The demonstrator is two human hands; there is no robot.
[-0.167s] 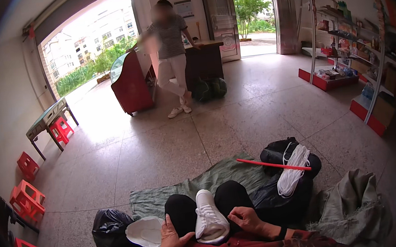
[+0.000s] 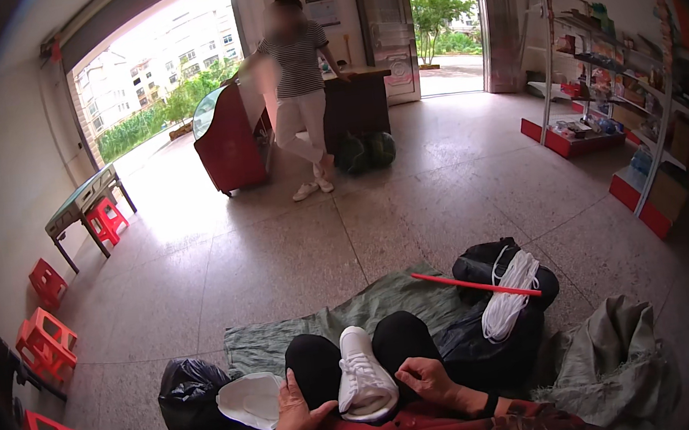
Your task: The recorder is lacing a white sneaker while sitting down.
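A white lace-up sneaker (image 2: 363, 374) stands between my black-clad knees, its toe pointing away from me and its opening toward me. My left hand (image 2: 299, 414) rests on my left thigh beside the sneaker, thumb spread from the stretched fingers; it holds nothing. To the right of the shoe, my right hand (image 2: 428, 382) is closed by my right thigh, fingertips pinched together. Whatever is in that pinch, if anything, is too small to see. A flat white shoe-shaped piece (image 2: 251, 401) lies left of my left hand, next to a black plastic bag (image 2: 194, 399).
Green woven cloth (image 2: 363, 304) covers the floor ahead of my knees. On black bags at the right lie a white cord bundle (image 2: 510, 298) and a red stick (image 2: 480, 286). A grey-green sack (image 2: 611, 354) sits farther right. A person (image 2: 299, 76) stands by a counter.
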